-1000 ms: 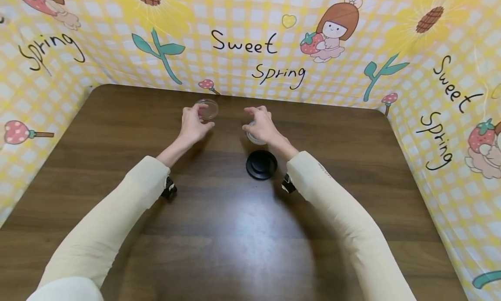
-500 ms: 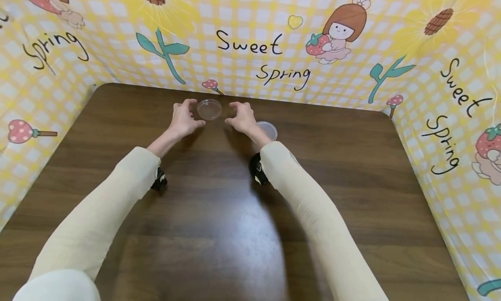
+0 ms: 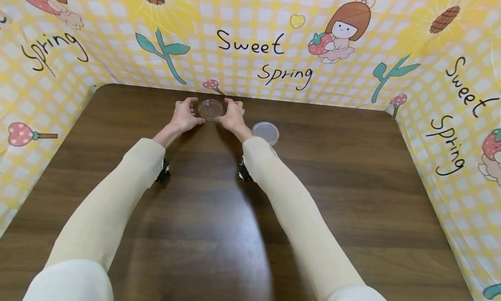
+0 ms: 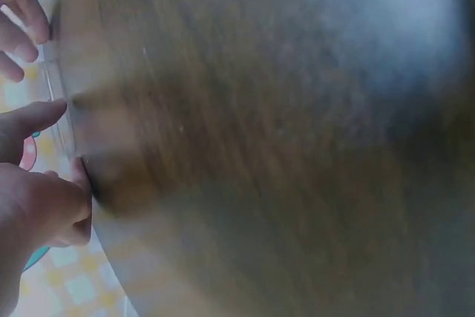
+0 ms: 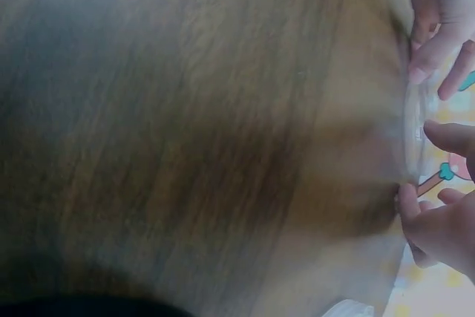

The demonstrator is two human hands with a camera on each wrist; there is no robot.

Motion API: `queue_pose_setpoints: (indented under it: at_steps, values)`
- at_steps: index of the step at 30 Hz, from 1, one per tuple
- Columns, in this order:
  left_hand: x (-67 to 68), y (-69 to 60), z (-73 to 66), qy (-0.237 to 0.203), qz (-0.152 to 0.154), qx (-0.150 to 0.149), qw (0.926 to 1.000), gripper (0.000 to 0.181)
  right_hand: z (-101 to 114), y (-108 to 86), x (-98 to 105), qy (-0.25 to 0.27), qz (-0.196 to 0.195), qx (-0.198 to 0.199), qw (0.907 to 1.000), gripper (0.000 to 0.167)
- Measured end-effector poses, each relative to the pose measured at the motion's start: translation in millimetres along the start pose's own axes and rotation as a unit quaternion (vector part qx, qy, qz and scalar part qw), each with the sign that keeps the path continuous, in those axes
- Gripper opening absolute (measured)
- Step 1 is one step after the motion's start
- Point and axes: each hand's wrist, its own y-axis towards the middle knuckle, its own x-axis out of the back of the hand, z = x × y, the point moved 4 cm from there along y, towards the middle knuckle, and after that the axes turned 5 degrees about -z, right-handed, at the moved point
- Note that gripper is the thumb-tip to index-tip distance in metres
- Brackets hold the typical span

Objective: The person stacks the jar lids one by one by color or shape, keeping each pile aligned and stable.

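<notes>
A clear petri dish point(image 3: 210, 110) lies flat near the table's far edge, between both hands. My left hand point(image 3: 184, 116) curves around its left side, thumb at the front rim and forefinger farther back. From the right, my right hand point(image 3: 233, 116) frames it the same way, with thumb and forefinger at the rim. In the left wrist view the dish point(image 4: 59, 120) shows edge-on beside the left thumb. The right wrist view has the right thumb and forefinger against the dish point(image 5: 415, 142). Contact at the back fingertips is hard to make out.
A second round clear dish with a whitish look point(image 3: 266, 133) lies right of my right wrist. The brown wooden table point(image 3: 188, 231) meets a yellow checked cloth wall point(image 3: 250, 83) just behind the hands. A dark curved edge point(image 5: 96, 308) shows low in the right wrist view.
My right hand has moved left, from over the second dish to the petri dish's right side. The left hand shifted slightly around its left. The black disc is now hidden behind the right forearm.
</notes>
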Motion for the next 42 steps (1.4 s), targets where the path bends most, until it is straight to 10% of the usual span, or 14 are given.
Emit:
queue_pose_setpoints:
  at_steps: [12,42]
  values:
    - [-2.4,9.9,-5.6,0.046,0.026,-0.032,0.9981,0.075,0,14.9,-8,-0.031,0.001,0.047,0.9984,0.067]
    - [-2.4,5.0,-2.1,-0.009,0.071,-0.033,0.9969,0.066,-2,12.3,-5,-0.041,0.067,0.063,0.9949,0.072]
